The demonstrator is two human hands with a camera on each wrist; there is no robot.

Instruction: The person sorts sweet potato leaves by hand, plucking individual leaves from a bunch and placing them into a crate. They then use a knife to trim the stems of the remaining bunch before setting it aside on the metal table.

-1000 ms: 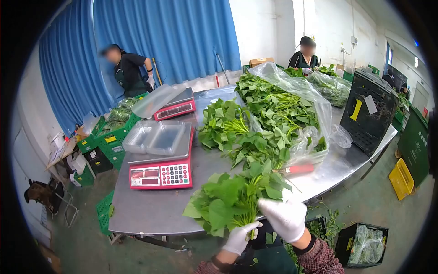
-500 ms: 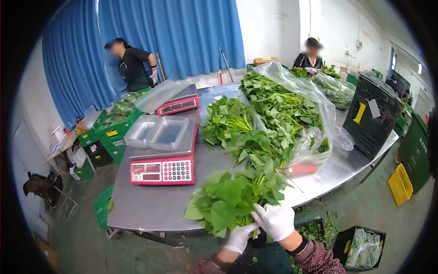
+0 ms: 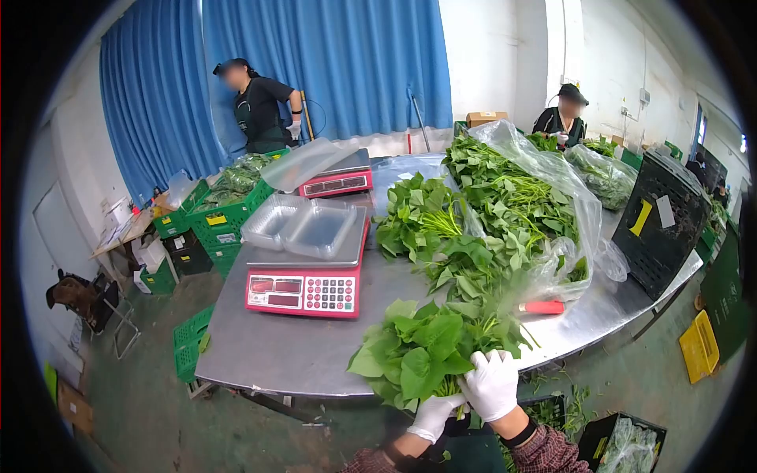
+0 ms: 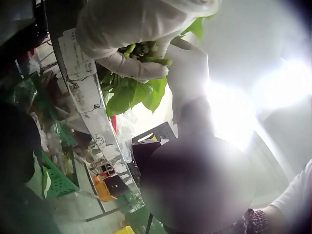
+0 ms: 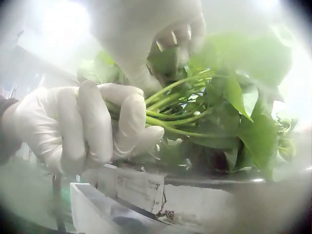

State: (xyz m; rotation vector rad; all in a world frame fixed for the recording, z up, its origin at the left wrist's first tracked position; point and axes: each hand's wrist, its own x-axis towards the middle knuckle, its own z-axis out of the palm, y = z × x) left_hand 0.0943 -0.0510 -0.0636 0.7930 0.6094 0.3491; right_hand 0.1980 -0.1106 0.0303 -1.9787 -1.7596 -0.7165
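Both hands wear white gloves and meet at a leafy green bunch [image 3: 430, 347] over the table's near edge. My left hand [image 3: 435, 418] grips the bunch's stems low down; in the left wrist view its fingers [image 4: 131, 68] curl around the cut ends. Just right of it, my right hand [image 3: 490, 385] has curled fingers against the stems and leaves. The right wrist view shows the left hand [image 5: 92, 122] around the stems [image 5: 170, 109], and the right hand [image 5: 146, 39] above with a leaf between its fingers.
Beyond the bunch lies a large leafy pile [image 3: 512, 197] in clear plastic. A red-handled tool [image 3: 542, 307] is beside it. At left, clear trays [image 3: 319, 229] sit on a red scale [image 3: 303, 292]. A black crate [image 3: 658, 225] stands right; two people are behind.
The head view has turned, shifting the scene rightward. My right hand has come from beside the stems onto the bunch, its fingers now curled. My left hand keeps its grip.
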